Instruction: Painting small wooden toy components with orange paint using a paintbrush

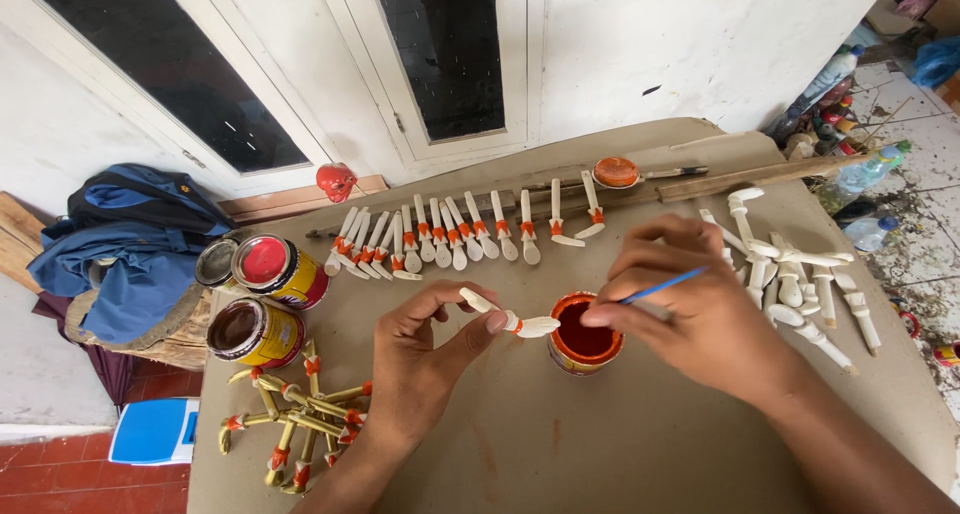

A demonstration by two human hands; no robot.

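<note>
My left hand (425, 349) pinches a pale carved wooden spoon (510, 319) with an orange band, holding it level just left of a small open tin of orange-red paint (585, 339). My right hand (690, 309) grips a thin blue-handled brush (660, 286), its tip down in the tin. Both hands hover over a brown cardboard-covered table (600, 444).
A row of painted spoons (450, 236) leans on a wooden strip at the back. Unpainted spoons (800, 279) lie at right, yellow painted pieces (300, 414) at left. Two larger paint cans (265, 299), a tin lid (616, 172), a blue bag (140, 234) and bottles (860, 174) surround the table.
</note>
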